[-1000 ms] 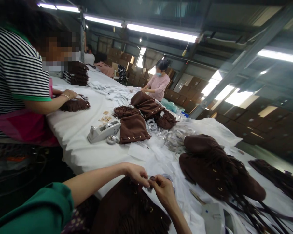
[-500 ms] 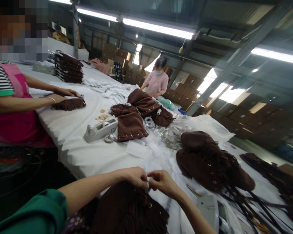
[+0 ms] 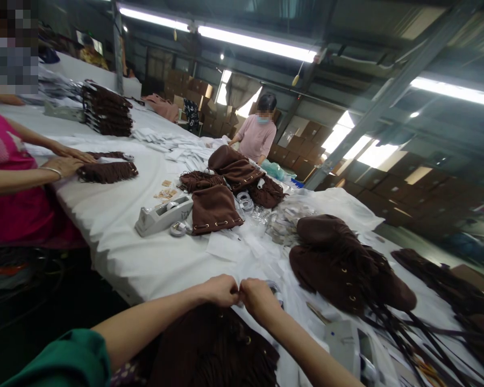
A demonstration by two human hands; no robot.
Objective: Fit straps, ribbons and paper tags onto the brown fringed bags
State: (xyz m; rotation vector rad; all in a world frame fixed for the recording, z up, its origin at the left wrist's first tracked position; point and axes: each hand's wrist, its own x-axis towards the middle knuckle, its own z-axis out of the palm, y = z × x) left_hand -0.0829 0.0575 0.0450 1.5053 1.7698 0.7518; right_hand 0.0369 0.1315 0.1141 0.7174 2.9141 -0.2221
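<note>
Right in front of me is a dark brown fringed bag (image 3: 213, 344) with brass eyelets, at the near edge of the table. My left hand (image 3: 222, 290) and my right hand (image 3: 257, 298) meet just above the bag's top, both closed with fingertips pinched close together. Whatever they pinch is too small and too covered by the fingers to make out. Just behind my right hand lies a roll of clear tape (image 3: 273, 288). A grey tape dispenser (image 3: 342, 346) stands to the right of my right forearm.
Brown bags (image 3: 326, 263) with long straps lie on the right. Farther back are another brown bag (image 3: 215, 209), a tape dispenser (image 3: 163, 215) and a bag stack (image 3: 107, 110). A co-worker's hands (image 3: 66, 161) rest by a fringed piece on the left. Scissors (image 3: 318, 313) lie nearby.
My right hand has turned and closed up against my left, its fingers now hidden behind its back. At left, the co-worker has leaned back and their hands have shifted left on the fringed piece.
</note>
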